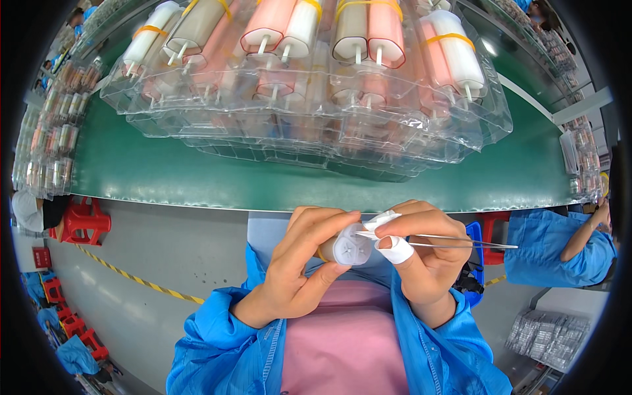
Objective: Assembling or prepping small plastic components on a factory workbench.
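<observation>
In front of my chest, my left hand is closed round a short tube with a translucent, three-part end turned upward. A bit of its tan side and a yellow band show between the fingers. My right hand grips thin metal tweezers, their points at the upper right of the tube's end; whether they touch it I cannot tell. White wraps cover the thumb and a fingertip of that hand.
Stacked clear plastic trays stand on the green table, filled with pink, white and grey tubes in yellow bands. A blue bin stands right of my lap. A person in blue sits at right; red stools are at left.
</observation>
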Available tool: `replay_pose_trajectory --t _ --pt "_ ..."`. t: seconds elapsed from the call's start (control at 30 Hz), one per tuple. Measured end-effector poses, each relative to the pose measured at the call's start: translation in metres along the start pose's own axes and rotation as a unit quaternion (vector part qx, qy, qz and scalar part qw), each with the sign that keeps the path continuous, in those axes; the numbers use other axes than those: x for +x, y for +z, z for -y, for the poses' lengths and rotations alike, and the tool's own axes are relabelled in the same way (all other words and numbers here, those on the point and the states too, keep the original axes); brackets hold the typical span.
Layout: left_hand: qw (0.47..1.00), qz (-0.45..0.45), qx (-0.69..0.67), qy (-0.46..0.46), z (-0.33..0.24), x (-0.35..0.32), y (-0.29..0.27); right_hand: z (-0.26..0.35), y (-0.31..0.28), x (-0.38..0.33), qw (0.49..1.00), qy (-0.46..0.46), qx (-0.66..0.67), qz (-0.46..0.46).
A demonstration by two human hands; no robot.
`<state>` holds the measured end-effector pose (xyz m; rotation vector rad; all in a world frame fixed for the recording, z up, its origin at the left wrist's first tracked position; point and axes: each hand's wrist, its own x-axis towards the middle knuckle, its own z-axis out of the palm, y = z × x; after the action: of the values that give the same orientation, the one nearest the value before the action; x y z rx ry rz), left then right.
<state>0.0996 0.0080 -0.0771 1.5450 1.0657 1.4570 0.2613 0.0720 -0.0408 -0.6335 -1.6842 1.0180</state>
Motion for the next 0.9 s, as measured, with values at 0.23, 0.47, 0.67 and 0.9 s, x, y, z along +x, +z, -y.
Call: replay_pose_trajectory --t 0.23,0.47,0.67,0.9 --pt "0.999 0.001 0.036 0.006 -0.001 0.002 -0.002 0.001 0.002 0.003 0.999 -0.004 -0.040 0.019" --pt "0.985 0.009 0.152 0.076 -0.003 0.006 -0.003 0.006 -0.001 0.007 0.997 0.005 -0.060 0.050" --pt "0.983 0.016 0.172 0.068 -0.005 0.009 -0.006 0.010 -0.001 0.013 0.992 -0.042 -0.101 0.067" --pt "0.998 0.004 -0.061 -0.026 -0.007 0.004 -0.004 0.002 -0.007 -0.008 0.992 0.035 0.092 -0.084"
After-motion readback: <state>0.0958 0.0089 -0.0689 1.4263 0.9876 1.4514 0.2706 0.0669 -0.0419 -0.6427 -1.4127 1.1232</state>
